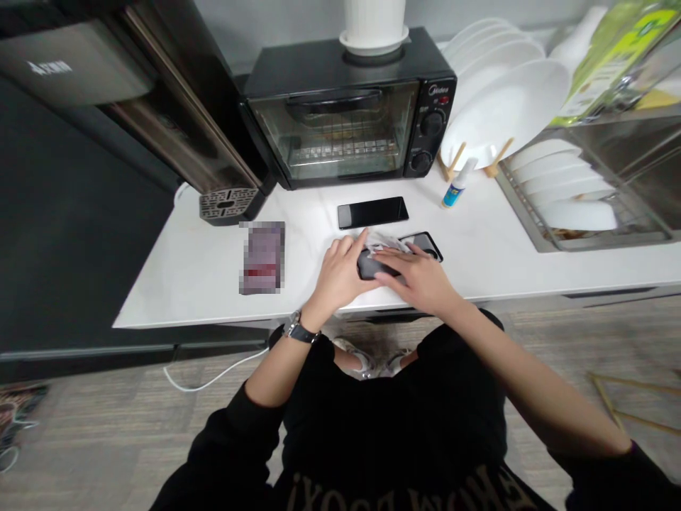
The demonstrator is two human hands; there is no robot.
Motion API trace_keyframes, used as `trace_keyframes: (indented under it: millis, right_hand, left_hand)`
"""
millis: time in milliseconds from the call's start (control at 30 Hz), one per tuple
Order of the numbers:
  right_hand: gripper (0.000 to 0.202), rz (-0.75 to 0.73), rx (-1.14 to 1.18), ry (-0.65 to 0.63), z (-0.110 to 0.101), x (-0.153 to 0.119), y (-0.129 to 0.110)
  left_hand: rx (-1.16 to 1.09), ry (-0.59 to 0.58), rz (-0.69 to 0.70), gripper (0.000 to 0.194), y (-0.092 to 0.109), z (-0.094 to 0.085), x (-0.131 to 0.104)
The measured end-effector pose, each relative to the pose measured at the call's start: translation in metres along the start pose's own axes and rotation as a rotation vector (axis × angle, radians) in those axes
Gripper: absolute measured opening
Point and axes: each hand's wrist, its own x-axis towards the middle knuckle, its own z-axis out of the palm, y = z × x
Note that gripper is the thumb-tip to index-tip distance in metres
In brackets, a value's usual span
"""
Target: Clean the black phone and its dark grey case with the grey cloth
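My left hand point(341, 268) grips the left end of a dark smartphone point(367, 267) near the counter's front edge, its thumb by the top edge. My right hand point(423, 278) lies across the phone, fingers pressing a crumpled white wipe point(391, 243) against it. Just past the right fingers shows a dark phone-shaped piece point(432, 248) with a rounded corner; whether it is separate from the held phone I cannot tell. Behind the hands, another black smartphone point(372, 213) lies flat. A small spray bottle point(458, 186) with a blue label stands at the right.
A black toaster oven point(345, 135) stands at the back, a white pot point(374, 25) on top. To the left are a drinks dispenser point(228, 202) and a blurred-out purple item point(263, 257). White plates point(505, 106) and a metal sink point(537, 234) are at the right.
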Motion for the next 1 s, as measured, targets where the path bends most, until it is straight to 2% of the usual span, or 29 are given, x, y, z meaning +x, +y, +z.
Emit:
trace_keyframes:
  millis: [133,267,333,400,533,600,700,767,867,933,1000]
  right_hand:
    - [0.043,0.05,0.014,0.139,-0.022,-0.013,0.023]
    - [0.053,0.049,-0.2,0.107,-0.014,-0.029,0.027]
    - [0.06,0.108,-0.275,0.13,-0.003,-0.03,0.019]
    - [0.061,0.103,-0.271,0.145,0.009,-0.027,0.004]
    - [0.058,-0.103,-0.117,0.018,0.023,-0.012,-0.018]
    - [0.053,-0.104,-0.136,-0.001,0.017,-0.008,-0.012]
    - [0.047,0.057,-0.283,0.102,-0.002,-0.015,0.011]
    - [0.048,0.138,-0.337,0.151,-0.012,-0.024,0.018]
    - [0.044,0.042,-0.244,0.061,-0.01,-0.033,0.004]
    - [0.045,-0.076,-0.141,-0.031,-0.001,-0.03,-0.009]
    - [0.049,-0.128,-0.106,-0.073,0.006,-0.022,-0.012]
  left_hand:
    - [-0.007,0.019,-0.02,0.113,0.004,0.0,0.0]
    - [-0.007,0.036,-0.011,0.111,0.005,0.001,0.0]
    - [-0.004,0.039,-0.006,0.11,0.005,0.001,0.0]
    - [0.006,0.027,0.003,0.107,0.005,0.0,0.001]
    - [0.062,-0.006,0.006,0.089,0.004,-0.002,-0.002]
    - [0.067,0.005,-0.005,0.091,0.003,-0.002,-0.003]
    - [0.046,0.032,-0.028,0.103,0.006,-0.001,-0.005]
    - [0.041,0.024,-0.025,0.106,0.008,0.0,-0.003]
    - [0.05,0.009,0.013,0.106,0.01,0.001,-0.001]
    - [0.064,0.014,0.025,0.1,0.009,0.001,0.0]
    - [0.072,0.02,0.023,0.092,0.008,0.001,-0.001]
